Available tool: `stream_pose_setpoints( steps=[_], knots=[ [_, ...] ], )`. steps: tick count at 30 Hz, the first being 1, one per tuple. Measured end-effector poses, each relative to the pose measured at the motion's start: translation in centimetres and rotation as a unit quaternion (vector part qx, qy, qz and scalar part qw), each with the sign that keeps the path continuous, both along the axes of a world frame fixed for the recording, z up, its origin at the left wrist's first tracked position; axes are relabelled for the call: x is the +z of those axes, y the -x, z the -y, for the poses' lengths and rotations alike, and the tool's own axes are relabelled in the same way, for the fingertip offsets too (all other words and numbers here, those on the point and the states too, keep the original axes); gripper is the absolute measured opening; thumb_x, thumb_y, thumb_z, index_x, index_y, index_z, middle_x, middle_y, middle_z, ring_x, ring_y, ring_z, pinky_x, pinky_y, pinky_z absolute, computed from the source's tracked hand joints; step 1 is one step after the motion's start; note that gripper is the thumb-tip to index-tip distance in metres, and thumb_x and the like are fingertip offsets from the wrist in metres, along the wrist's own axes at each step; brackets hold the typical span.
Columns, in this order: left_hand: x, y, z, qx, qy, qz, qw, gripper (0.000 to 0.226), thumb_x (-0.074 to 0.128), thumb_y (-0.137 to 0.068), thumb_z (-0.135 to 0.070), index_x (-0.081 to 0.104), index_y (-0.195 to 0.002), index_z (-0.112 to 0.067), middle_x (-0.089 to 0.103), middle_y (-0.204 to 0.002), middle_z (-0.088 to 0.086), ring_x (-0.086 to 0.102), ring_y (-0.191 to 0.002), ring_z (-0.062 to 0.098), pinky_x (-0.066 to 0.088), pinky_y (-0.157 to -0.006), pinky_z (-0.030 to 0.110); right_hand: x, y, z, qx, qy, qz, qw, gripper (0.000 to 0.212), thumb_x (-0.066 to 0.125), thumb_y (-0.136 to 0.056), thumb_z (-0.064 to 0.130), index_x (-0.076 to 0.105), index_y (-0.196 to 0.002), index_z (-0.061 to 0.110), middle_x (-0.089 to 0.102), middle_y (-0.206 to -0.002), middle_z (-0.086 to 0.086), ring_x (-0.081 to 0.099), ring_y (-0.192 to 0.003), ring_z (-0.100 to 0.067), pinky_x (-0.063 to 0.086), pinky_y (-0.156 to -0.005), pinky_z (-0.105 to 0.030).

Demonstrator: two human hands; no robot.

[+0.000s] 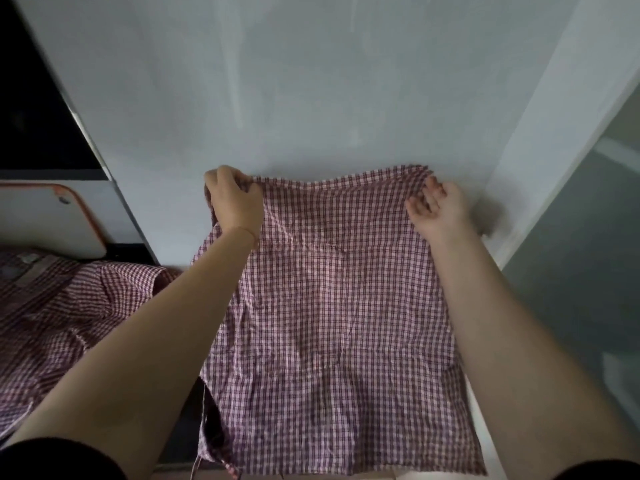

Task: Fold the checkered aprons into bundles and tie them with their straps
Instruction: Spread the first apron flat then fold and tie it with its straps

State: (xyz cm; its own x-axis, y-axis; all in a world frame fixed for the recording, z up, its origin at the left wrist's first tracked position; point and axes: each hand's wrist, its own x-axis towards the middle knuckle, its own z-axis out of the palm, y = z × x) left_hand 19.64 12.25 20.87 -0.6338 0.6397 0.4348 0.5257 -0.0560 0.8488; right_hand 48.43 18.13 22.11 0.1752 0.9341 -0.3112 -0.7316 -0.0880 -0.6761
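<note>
A red-and-white checkered apron (332, 317) lies spread flat on a pale grey surface (311, 98), reaching from the near edge up to the middle of the view. My left hand (233, 199) grips its far left corner with curled fingers. My right hand (438, 209) rests on the far right corner, fingers loosely bent on the bunched cloth. A thin strap end (199, 462) hangs off the apron's near left corner.
More checkered aprons (65, 313) lie heaped at the left. Behind them stands a white board with an orange rim (52, 220) and a dark opening (34, 116). A pale ledge (554, 140) and a grey floor (595, 271) border the surface on the right.
</note>
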Motion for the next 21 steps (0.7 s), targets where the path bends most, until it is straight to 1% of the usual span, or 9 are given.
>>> stream_pose_setpoints(
  steps=[1, 4, 8, 13, 15, 16, 18, 20, 21],
  knots=[
    [-1.0, 0.0, 0.3, -0.001, 0.020, -0.001, 1.000, 0.016, 0.056, -0.089, 0.003, 0.048, -0.092, -0.010, 0.039, -0.111, 0.001, 0.046, -0.084, 0.016, 0.041, -0.073, 0.007, -0.8, -0.1, 0.4, 0.002, 0.015, 0.007, 1.000, 0.029, 0.046, -0.101, 0.022, 0.066, -0.115, 0.006, 0.065, -0.121, -0.005, 0.054, -0.111, -0.025, 0.048, -0.097, -0.038],
    [-4.4, 0.2, 1.3, -0.002, 0.088, 0.003, 0.996, 0.018, 0.054, -0.086, 0.004, 0.049, -0.091, -0.012, 0.037, -0.111, 0.000, 0.051, -0.092, 0.023, 0.048, -0.092, 0.030, -3.5, -0.2, 1.6, 0.002, 0.058, 0.027, 0.998, 0.022, 0.045, -0.100, 0.021, 0.063, -0.099, 0.007, 0.066, -0.106, -0.005, 0.055, -0.110, -0.025, 0.048, -0.097, -0.037],
    [-9.1, 0.0, 3.3, -0.010, 0.140, 0.009, 0.990, 0.017, 0.055, -0.083, 0.002, 0.052, -0.089, -0.014, 0.037, -0.109, -0.001, 0.053, -0.095, 0.028, 0.048, -0.096, 0.041, -7.8, -0.3, 4.0, -0.027, 0.116, 0.039, 0.992, 0.023, 0.043, -0.099, 0.025, 0.056, -0.088, 0.009, 0.062, -0.100, -0.007, 0.056, -0.100, -0.025, 0.049, -0.098, -0.038],
    [-12.6, -0.7, 7.0, -0.023, 0.161, 0.002, 0.987, 0.009, 0.052, -0.087, -0.004, 0.051, -0.085, -0.012, 0.043, -0.104, 0.003, 0.052, -0.093, 0.029, 0.047, -0.090, 0.042, -11.2, 0.2, 8.2, -0.098, 0.150, 0.045, 0.983, 0.024, 0.039, -0.096, 0.021, 0.046, -0.075, 0.012, 0.056, -0.081, -0.008, 0.057, -0.082, -0.025, 0.052, -0.072, -0.035],
    [-14.0, -1.0, 8.6, -0.025, 0.159, 0.010, 0.987, 0.010, 0.049, -0.090, -0.010, 0.051, -0.080, -0.012, 0.053, -0.105, 0.010, 0.054, -0.097, 0.033, 0.047, -0.084, 0.042, -13.0, 0.1, 9.9, -0.124, 0.165, 0.061, 0.977, 0.022, 0.038, -0.095, 0.023, 0.050, -0.081, 0.011, 0.058, -0.083, -0.008, 0.059, -0.081, -0.024, 0.053, -0.067, -0.034],
    [-14.6, -1.2, 9.4, -0.025, 0.168, 0.018, 0.985, 0.016, 0.048, -0.092, -0.015, 0.050, -0.076, -0.012, 0.058, -0.099, 0.012, 0.055, -0.091, 0.032, 0.046, -0.073, 0.039, -13.9, 0.0, 10.7, -0.129, 0.177, 0.073, 0.973, 0.024, 0.039, -0.095, 0.026, 0.055, -0.091, 0.010, 0.062, -0.090, -0.010, 0.062, -0.084, -0.024, 0.054, -0.066, -0.033],
    [-15.7, -1.2, 11.0, -0.018, 0.235, 0.014, 0.972, 0.030, 0.045, -0.096, -0.027, 0.047, -0.069, -0.013, 0.056, -0.073, 0.006, 0.050, -0.068, 0.025, 0.031, -0.053, 0.031, -16.2, -0.2, 12.5, -0.137, 0.213, 0.094, 0.963, 0.036, 0.044, -0.093, 0.032, 0.061, -0.113, 0.007, 0.068, -0.106, -0.011, 0.068, -0.089, -0.024, 0.056, -0.060, -0.030],
    [-17.6, -0.6, 12.3, -0.029, 0.355, -0.047, 0.933, 0.034, 0.044, -0.098, -0.036, 0.053, -0.074, -0.014, 0.055, -0.069, 0.004, 0.049, -0.062, 0.022, 0.031, -0.054, 0.028, -17.6, -0.1, 14.5, -0.136, 0.250, 0.109, 0.952, 0.037, 0.049, -0.093, 0.032, 0.061, -0.118, 0.007, 0.068, -0.109, -0.011, 0.069, -0.089, -0.025, 0.059, -0.063, -0.033],
    [-18.6, -0.2, 12.7, -0.054, 0.425, -0.085, 0.900, 0.034, 0.045, -0.099, -0.040, 0.057, -0.081, -0.013, 0.056, -0.073, 0.003, 0.052, -0.063, 0.021, 0.035, -0.056, 0.028, -18.2, 0.0, 15.5, -0.126, 0.264, 0.132, 0.947, 0.033, 0.049, -0.094, 0.030, 0.061, -0.115, 0.006, 0.068, -0.111, -0.011, 0.068, -0.091, -0.026, 0.060, -0.070, -0.037]
  ],
)
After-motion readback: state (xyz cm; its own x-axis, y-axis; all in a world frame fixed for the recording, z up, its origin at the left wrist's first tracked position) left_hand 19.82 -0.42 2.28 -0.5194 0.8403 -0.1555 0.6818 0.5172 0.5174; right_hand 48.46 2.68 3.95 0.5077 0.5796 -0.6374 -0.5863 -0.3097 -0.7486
